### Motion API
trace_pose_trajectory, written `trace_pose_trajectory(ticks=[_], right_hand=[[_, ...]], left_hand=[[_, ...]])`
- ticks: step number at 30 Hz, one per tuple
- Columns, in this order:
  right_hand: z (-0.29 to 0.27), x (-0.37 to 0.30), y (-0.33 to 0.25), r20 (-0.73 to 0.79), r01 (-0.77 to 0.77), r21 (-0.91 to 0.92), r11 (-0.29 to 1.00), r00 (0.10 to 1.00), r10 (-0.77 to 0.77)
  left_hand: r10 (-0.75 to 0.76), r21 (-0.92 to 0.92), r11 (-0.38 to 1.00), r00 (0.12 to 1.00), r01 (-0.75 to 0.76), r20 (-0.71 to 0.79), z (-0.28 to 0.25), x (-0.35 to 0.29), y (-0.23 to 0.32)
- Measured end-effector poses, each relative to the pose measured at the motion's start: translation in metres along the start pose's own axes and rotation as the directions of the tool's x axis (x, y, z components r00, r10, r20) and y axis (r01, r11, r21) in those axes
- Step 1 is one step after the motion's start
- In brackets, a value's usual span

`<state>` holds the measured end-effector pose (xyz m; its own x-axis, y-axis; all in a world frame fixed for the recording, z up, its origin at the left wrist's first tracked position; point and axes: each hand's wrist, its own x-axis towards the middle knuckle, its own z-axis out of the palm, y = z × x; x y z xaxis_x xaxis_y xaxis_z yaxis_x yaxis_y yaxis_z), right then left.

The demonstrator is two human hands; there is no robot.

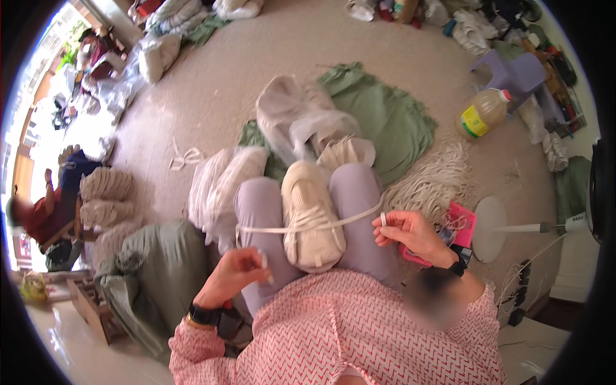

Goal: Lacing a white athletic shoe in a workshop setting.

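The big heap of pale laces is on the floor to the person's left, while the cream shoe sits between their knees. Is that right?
Not quite: the heap of pale laces is to the person's right, not left, as the head view shows. The cream shoe does sit between the knees.

Daylight enters from the left; the opening point(40, 70) there is overexposed, nearly white. Floor point(212, 90) fairly evenly lit, shadows soft. Fisheye bending toward rim, corners black. Shoe point(308, 192) reasonably sharp; round blurred patch point(435, 299), lower right.
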<state>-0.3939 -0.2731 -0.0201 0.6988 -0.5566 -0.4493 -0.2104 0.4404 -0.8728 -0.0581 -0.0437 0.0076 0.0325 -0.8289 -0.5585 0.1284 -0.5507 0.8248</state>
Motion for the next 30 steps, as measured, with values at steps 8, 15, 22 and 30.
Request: trace_pose_trajectory(ticks=[8, 15, 22, 30], right_hand=[[0.044, 0.020, -0.009, 0.079, 0.281, -0.626, 0.728, 0.951, -0.299], [0.063, 0.051, -0.002, 0.169, 0.482, -0.699, 0.528, 0.829, -0.534], [0.059, 0.064, 0.007, 0.027, 0.322, -0.257, 0.911, 0.945, -0.326], [0.059, 0.059, 0.008, 0.004, 0.275, -0.170, 0.946, 0.961, -0.278]], left_hand=[[0.101, -0.030, 0.993, 0.970, -0.111, -0.221, 0.015, 0.020, -0.009], [0.186, 0.115, 0.979, 0.963, -0.166, -0.192, 0.018, 0.029, -0.010], [0.147, -0.089, 0.980, 0.951, -0.177, -0.273, 0.020, 0.039, -0.008], [0.180, -0.044, 0.980, 0.958, -0.194, -0.225, 0.020, 0.040, -0.011]])
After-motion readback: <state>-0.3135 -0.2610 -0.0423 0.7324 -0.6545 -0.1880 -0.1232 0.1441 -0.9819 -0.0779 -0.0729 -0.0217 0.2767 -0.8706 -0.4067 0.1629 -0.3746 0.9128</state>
